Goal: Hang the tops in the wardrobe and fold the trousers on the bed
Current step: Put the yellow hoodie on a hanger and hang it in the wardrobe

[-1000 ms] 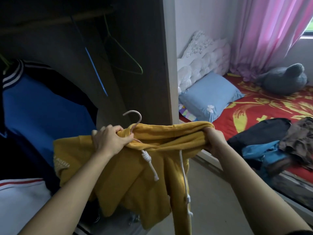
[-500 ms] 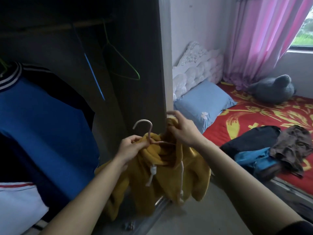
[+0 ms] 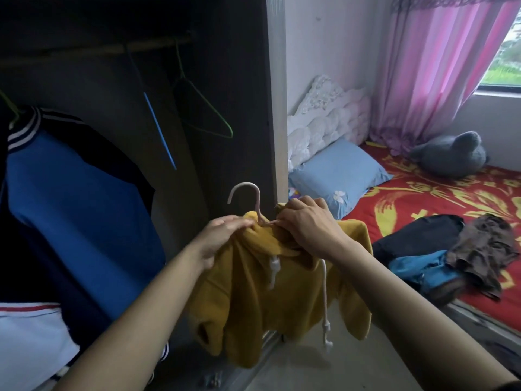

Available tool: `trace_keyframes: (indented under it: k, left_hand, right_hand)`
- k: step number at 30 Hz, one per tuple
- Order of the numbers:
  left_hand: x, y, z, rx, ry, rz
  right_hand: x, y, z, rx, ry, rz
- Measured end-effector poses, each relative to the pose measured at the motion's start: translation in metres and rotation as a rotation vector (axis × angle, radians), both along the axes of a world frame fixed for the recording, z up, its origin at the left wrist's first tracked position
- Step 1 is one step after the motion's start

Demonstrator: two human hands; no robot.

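A yellow hoodie (image 3: 267, 300) with white drawstrings hangs from a pale pink hanger (image 3: 248, 198) in front of the open wardrobe. My left hand (image 3: 222, 235) grips the hoodie's neck just left of the hook. My right hand (image 3: 307, 224) pinches the bunched hood fabric right of the hook. The wardrobe rail (image 3: 107, 50) runs above, carrying a green wire hanger (image 3: 208, 114) and a blue hanger (image 3: 159, 128). A blue and navy jacket (image 3: 70, 210) hangs at the left. Dark, blue and brown clothes (image 3: 451, 258) lie piled on the bed.
The wardrobe's side panel (image 3: 276, 108) stands just behind the hoodie. The bed with a red patterned sheet (image 3: 439, 198) holds a blue pillow (image 3: 338, 173), a white quilt (image 3: 324, 119) and a grey plush toy (image 3: 451, 153). A pink curtain (image 3: 439, 66) hangs beside the window.
My hands have come together at the hanger hook, bunching the hoodie that was stretched wide. My right hand moved from the shoulder to the hood, and the hoodie now hangs closer to the wardrobe.
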State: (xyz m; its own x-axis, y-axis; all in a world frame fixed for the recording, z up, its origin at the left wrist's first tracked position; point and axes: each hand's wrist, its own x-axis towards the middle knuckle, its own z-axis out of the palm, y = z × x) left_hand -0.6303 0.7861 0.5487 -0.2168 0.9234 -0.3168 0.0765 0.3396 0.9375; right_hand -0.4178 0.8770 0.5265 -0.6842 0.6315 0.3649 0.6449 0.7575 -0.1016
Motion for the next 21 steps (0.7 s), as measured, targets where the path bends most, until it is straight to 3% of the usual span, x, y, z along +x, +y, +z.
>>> trace_keyframes:
  k: [3, 6, 9, 13, 15, 18, 21]
  left_hand:
    - [-0.019, 0.010, 0.003, -0.238, -0.221, -0.100]
    - [-0.018, 0.016, -0.004, -0.342, -0.279, -0.206]
    - [-0.017, 0.022, -0.011, -0.239, -0.098, -0.230]
    - [-0.021, 0.032, -0.008, -0.061, 0.050, -0.041]
    - [-0.021, 0.033, -0.007, -0.136, 0.184, -0.089]
    - [-0.018, 0.032, -0.010, -0.343, 0.189, -0.196]
    - [-0.013, 0.030, -0.014, -0.271, 0.167, -0.157]
  right_hand:
    - [0.005, -0.010, 0.009, 0.045, 0.067, 0.071]
    - [0.003, -0.020, 0.017, 0.131, 0.058, 0.169]
    - [0.004, -0.024, 0.018, 0.159, 0.002, 0.231]
    - [0.012, -0.021, 0.011, 0.073, -0.040, 0.215]
    - [0.012, -0.022, 0.007, 0.071, -0.033, 0.230]
    - [0.008, -0.026, 0.000, 0.131, -0.029, 0.235]
    - [0.005, -0.027, -0.001, 0.165, -0.034, 0.231]
